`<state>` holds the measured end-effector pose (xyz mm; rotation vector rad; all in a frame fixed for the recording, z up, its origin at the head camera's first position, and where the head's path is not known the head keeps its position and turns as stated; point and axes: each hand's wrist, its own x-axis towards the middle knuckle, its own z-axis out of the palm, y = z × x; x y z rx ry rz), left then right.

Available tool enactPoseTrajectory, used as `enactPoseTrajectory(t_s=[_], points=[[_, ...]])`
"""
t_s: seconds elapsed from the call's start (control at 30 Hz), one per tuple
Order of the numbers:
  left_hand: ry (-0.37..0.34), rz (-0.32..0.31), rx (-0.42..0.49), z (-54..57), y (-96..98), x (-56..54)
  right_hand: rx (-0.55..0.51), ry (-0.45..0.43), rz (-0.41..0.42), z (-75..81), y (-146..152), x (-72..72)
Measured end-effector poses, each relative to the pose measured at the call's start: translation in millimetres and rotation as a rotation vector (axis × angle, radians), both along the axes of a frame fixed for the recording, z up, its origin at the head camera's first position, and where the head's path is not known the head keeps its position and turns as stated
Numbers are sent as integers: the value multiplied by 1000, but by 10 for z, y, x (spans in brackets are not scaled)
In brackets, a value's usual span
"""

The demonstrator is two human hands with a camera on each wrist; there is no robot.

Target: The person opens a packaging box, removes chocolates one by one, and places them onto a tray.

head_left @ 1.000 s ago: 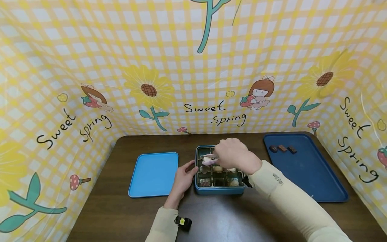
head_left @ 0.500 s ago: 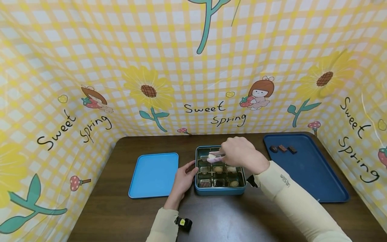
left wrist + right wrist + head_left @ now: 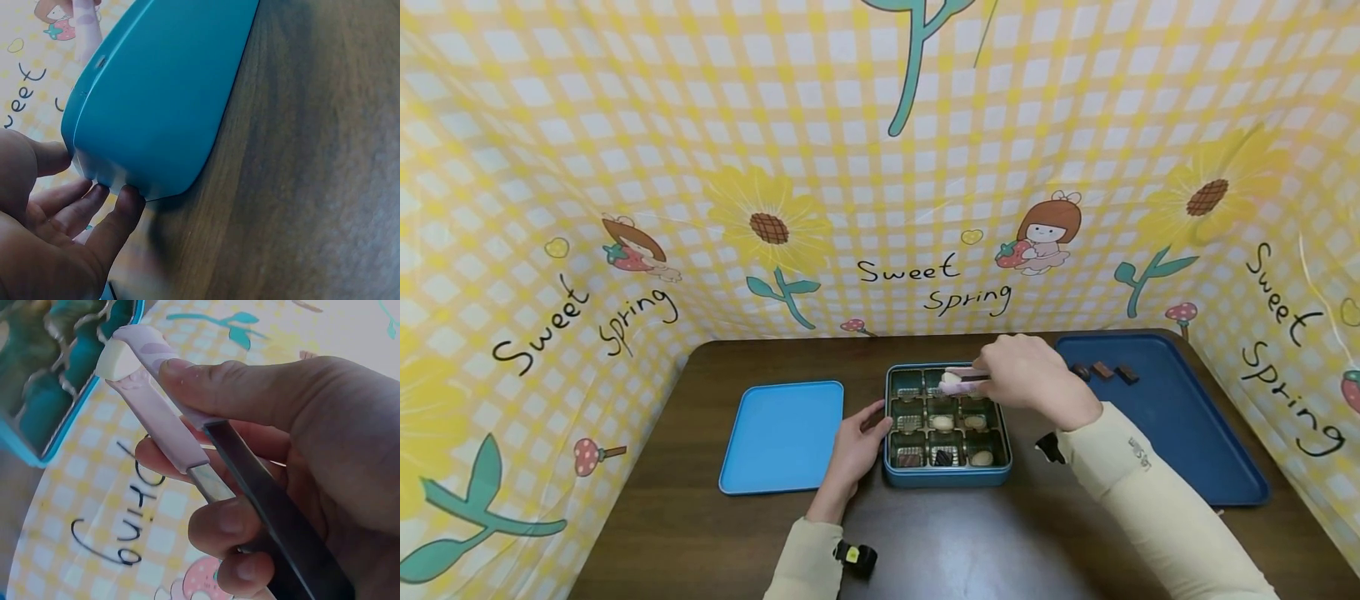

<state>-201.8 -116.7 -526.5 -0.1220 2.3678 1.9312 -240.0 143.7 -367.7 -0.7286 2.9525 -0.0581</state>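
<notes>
The person's left hand (image 3: pixel 856 437) rested nearly straight fingertips and the thumb against the left side of a blue sectioned tin (image 3: pixel 947 477); light, even contact there looked enough to stop the tin sliding. Above its far-middle compartment (image 3: pixel 932 379), an apparent cream-white chocolate (image 3: pixel 117 360) sat between the tips of pink-and-purple-tipped tongs (image 3: pixel 159 422), where a steady, gentle squeeze seemed the best guard against slipping or crushing. The right hand (image 3: pixel 1030 375) gripped the tongs, thumb pressed along one arm, fingers curled about the other, as the sleeved forearm (image 3: pixel 1150 479) angled in from near right, partly covering a navy tray (image 3: pixel 1210 417) bearing three brown chocolates (image 3: pixel 1102 369).
</notes>
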Motion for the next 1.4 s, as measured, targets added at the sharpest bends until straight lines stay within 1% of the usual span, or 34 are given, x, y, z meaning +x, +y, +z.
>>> enactPoseTrajectory(t_s=[0.27, 0.63, 0.87, 0.97, 1.17, 1.4], points=[[-10, 9, -1, -18, -5, 8, -15, 0, -45, 2, 213, -22], [4, 1, 23, -42, -8, 6, -14, -30, -81, -4, 437, -12], [5, 4, 20, -43, -7, 0, -16, -39, -112, -6, 573, -9], [1, 2, 13, -49, -8, -1, -23, -56, -133, 3, 649, -10], [5, -1, 15, -21, -10, 5, -32, -95, -179, 49, 781, -20], [16, -3, 33, 13, -8, 9, -14, -72, -203, 77, 917, -25]])
